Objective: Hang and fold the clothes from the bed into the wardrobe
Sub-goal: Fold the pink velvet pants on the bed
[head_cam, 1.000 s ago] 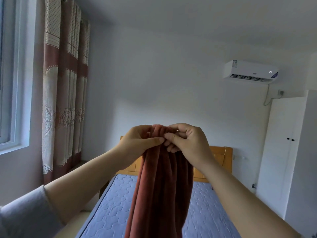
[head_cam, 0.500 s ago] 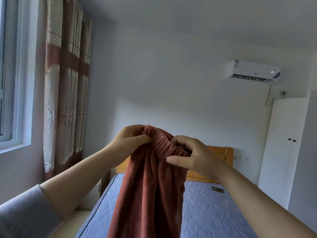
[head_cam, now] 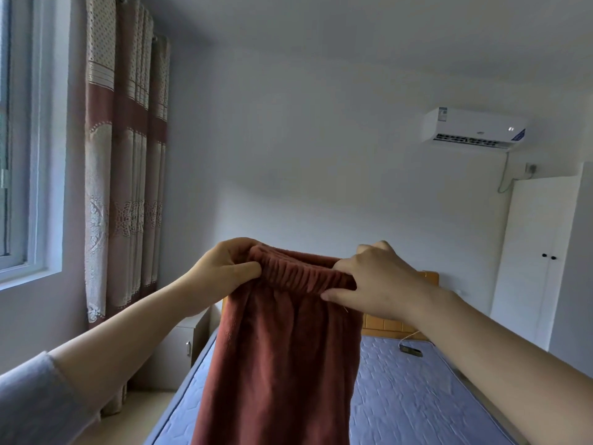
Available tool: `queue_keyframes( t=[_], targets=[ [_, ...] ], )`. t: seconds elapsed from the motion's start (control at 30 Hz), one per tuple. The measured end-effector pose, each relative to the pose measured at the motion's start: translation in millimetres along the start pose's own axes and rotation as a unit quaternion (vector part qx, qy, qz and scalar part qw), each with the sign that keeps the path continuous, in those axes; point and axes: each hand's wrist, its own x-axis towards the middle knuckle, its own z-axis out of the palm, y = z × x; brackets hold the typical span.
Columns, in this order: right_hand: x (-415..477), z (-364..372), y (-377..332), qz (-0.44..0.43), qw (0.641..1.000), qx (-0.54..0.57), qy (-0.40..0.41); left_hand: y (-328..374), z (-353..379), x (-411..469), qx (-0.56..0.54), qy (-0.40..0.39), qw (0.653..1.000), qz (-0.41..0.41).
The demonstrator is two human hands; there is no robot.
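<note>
Two hands, my left hand [head_cam: 224, 268] and right hand [head_cam: 375, 281], are pinching the fleecy rust trousers' [head_cam: 282, 364] ribbed waistband, hiding the quilted blue mattress [head_cam: 410, 390].

Between the left hand [head_cam: 221, 274] and the right hand [head_cam: 382, 284]: a rust-red garment [head_cam: 282, 364] with a ribbed waistband [head_cam: 298, 275]. Below the hands, the mattress [head_cam: 417, 396] is lavender-blue, quilted in hexagons. Left of the left hand, the curtains [head_cam: 125, 187] are beige with dots, brown-red bands and ornate motifs. Right of the right hand, the wardrobe [head_cam: 532, 252] is white, its knobs [head_cam: 548, 256] dark.
</note>
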Motion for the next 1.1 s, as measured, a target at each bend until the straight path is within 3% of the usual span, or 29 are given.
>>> queue_keyframes(
  t=[0.2, 0.33, 0.4, 0.47, 0.57, 0.63, 0.7, 0.77, 0.87, 0.97, 1.1],
  targets=[
    [1, 17, 10, 0.071, 0.987, 0.027, 0.141, 7, 3, -1, -0.055, -0.052, 0.997, 0.015],
    [4, 34, 11, 0.138, 0.944, 0.201, 0.221, 14, 8, 5, -0.100, -0.061, 0.993, 0.021],
    [5, 44, 11, 0.175, 0.916, 0.287, 0.220, 18, 11, 9, -0.126, -0.062, 0.990, 0.023],
    [3, 51, 9, 0.221, 0.856, 0.441, 0.154, 21, 11, 10, -0.156, -0.072, 0.985, 0.020],
    [-6, 66, 8, 0.183, 0.730, 0.658, -0.001, 24, 6, 10, -0.169, -0.090, 0.981, 0.014],
    [-12, 74, 5, 0.158, 0.672, 0.723, -0.023, 23, 2, 9, -0.154, -0.096, 0.983, 0.008],
    [-16, 76, 1, 0.142, 0.632, 0.762, 0.005, 21, -4, 9, -0.136, -0.082, 0.987, -0.012],
    [-15, 71, -4, 0.130, 0.641, 0.755, 0.036, 22, -11, 8, -0.105, -0.064, 0.992, -0.043],
    [-10, 63, -10, 0.124, 0.684, 0.716, 0.056, 30, -23, 4, -0.005, -0.054, 0.997, -0.060],
    [-3, 57, -17, 0.110, 0.695, 0.708, 0.053, 44, -31, -2, 0.141, -0.056, 0.988, 0.013],
    [5, 52, -25, 0.075, 0.708, 0.701, 0.029, 66, -25, -6, 0.345, -0.061, 0.931, 0.107]
  ],
)
